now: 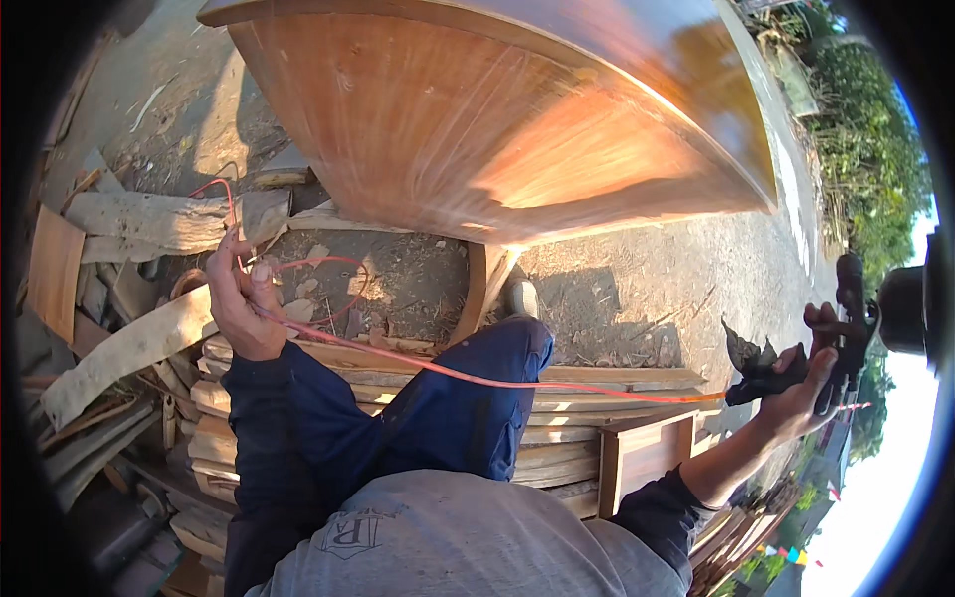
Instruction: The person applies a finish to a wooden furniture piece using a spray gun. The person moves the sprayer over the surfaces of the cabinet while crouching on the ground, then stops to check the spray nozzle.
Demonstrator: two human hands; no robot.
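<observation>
Grey shirt (468,537), hose (477,380) before stacked planks (562,436)

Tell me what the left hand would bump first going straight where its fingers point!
Besides the red hose it holds, the left hand would probably meet the rough wooden slab first, though it might pass above; depth is unclear.

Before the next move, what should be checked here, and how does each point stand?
1. Left hand holding the orange hose: ok.
2. Right hand gripping the dark tool: ok.
3. Hose free of loops: not ok, one loop lies beside the left hand.
4. Both hands off the wooden panel: ok.
5. Hose joined to the tool: cannot tell, dark crumpled material and fingers obscure it.
</observation>
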